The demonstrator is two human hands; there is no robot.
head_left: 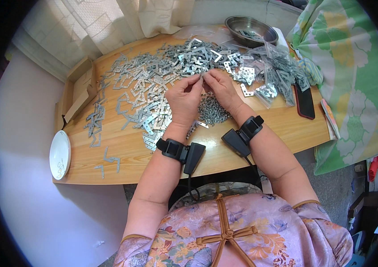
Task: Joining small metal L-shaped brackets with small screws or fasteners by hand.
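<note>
My left hand and my right hand meet over the middle of the table, fingertips pinched together. What they hold between them is too small and hidden to make out. Just beyond and to the left spreads a large heap of silvery metal corner brackets. Close under my right hand lies a mound of small grey screws, partly covered by the hands. Clear plastic bags of metal parts are piled to the right of my right hand, beside loose shiny brackets.
A steel bowl with parts inside stands at the back right. A dark phone and a booklet lie near the right edge. An open cardboard box and a white bowl sit at the left. Green flowered cloth hangs at right.
</note>
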